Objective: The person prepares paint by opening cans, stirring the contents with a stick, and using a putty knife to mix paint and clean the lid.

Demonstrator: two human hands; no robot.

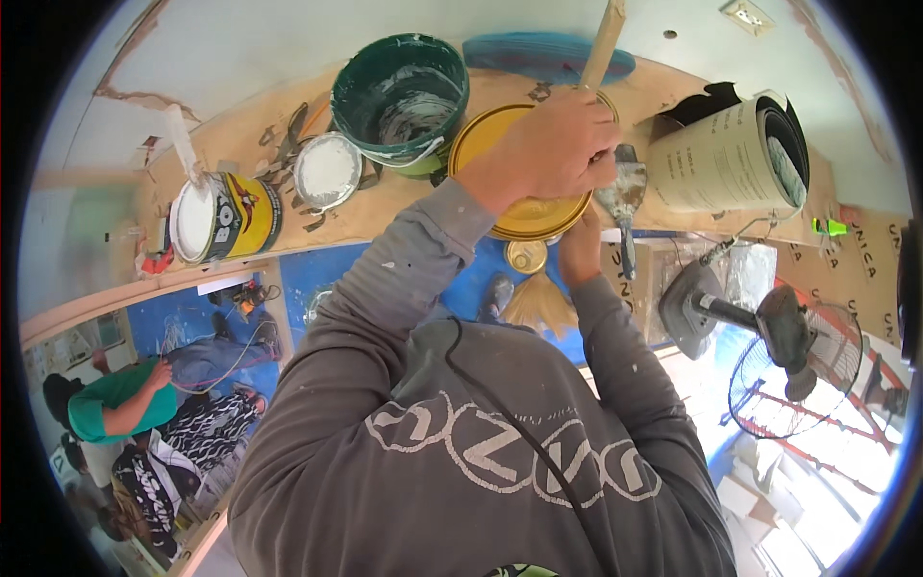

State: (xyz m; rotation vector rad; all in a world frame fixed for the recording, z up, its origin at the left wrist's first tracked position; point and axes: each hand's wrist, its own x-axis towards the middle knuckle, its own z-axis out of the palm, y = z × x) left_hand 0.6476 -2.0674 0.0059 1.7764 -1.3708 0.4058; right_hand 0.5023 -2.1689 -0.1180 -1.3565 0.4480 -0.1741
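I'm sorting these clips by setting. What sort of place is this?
Probably a room being painted or renovated: a wooden plank carries a green paint bucket, open cans and a putty knife, and the wall shows peeling patches.

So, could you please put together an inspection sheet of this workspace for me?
Surface: wooden plank shelf, paint-spattered.
Job's things: yellow can; wooden stick standing in it.
Clutter: green bucket, open white-paint can, loose lid, putty knife, cream bucket on its side.
Hands: left hand gripping the stick; right hand at the can's edge.
Cables: black cord across the grey sweatshirt.
Surroundings: standing fan; people seated below.
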